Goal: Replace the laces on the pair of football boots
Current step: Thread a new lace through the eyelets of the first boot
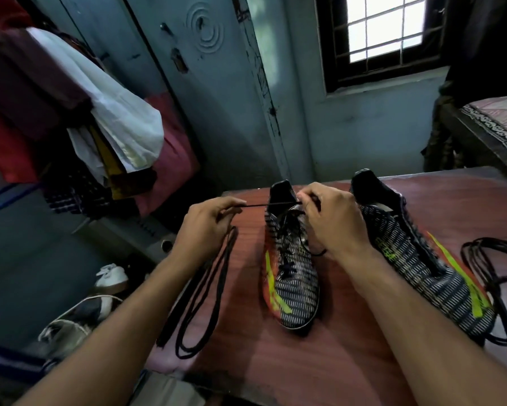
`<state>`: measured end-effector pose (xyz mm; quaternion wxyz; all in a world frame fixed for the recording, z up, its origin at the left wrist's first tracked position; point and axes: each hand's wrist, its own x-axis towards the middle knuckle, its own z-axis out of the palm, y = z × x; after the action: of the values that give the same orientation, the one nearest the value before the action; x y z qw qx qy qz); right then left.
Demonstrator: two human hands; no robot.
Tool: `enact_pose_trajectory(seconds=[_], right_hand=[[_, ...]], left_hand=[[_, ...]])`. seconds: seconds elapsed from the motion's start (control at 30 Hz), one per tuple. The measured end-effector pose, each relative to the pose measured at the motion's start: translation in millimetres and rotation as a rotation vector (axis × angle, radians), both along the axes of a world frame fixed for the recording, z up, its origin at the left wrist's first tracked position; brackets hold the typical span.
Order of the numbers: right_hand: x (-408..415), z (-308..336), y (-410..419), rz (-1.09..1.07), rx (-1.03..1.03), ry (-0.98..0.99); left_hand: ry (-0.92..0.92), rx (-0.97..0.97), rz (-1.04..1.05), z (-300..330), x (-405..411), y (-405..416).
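**Head view: lace drawn taut across the collar of the left-hand boot**

Head camera looks down on a reddish worktop (319, 361) where two football boots stand toes toward the person. The nearer boot (293, 276) sits between the forearms; the second boot (422, 259) lies off to the right, its eyelets looking empty, with a loose black lace (486, 276) coiled beside it.

The left hand (208, 227) pinches a black lace (264, 204) between thumb and fingertips, the rest of that lace hanging down in long loops past the worktop's edge. The right hand (331, 218) is curled over the top of the nearer boot, its grip pinching the same lace close to the collar. Between the two hands the lace runs straight and nearly level, crosswise to the boot's long axis, which points heel-away, toe-near.

Whether the lace is going in or coming out of the upper eyelets is hard to tell, as the right hand covers them. The right hand is nearer the eyelets; I would judge the next pull travels leftward, along the line of the lace.
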<state>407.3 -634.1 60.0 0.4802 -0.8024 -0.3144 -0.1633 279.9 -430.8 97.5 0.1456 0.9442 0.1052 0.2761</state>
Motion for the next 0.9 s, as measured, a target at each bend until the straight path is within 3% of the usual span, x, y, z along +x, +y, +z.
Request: enact_pose_trajectory(seconds=[0.13, 0.27, 0.43, 0.53, 0.73, 0.9], right_hand=[[-6.5, 4.7, 3.2, 0.006, -0.308, -0.015], [-17.2, 16.3, 0.0, 0.010, -0.363, -0.049], [-15.2, 23.2, -6.6, -0.041, -0.489, -0.088], [-12.4, 20.8, -6.7, -0.016, -0.485, -0.074], [-18.3, 16.4, 0.8, -0.075, -0.274, -0.239], [-17.9, 5.2, 8.4, -0.122, -0.347, -0.381]], left_hand=[[-0.179, -0.191, -0.061, -21.6, 8.6, -10.3], [-0.348, -0.209, -0.097, -27.9, 25.7, -32.6], [-0.529, -0.280, 0.004, -46.3, 34.3, -42.2], [-0.588, -0.277, -0.009, -63.0, 31.4, -37.1], [-0.587, -0.268, -0.168, -62.4, 30.7, -50.1], [-0.561, -0.277, -0.195, -66.1, 28.1, -51.8]])
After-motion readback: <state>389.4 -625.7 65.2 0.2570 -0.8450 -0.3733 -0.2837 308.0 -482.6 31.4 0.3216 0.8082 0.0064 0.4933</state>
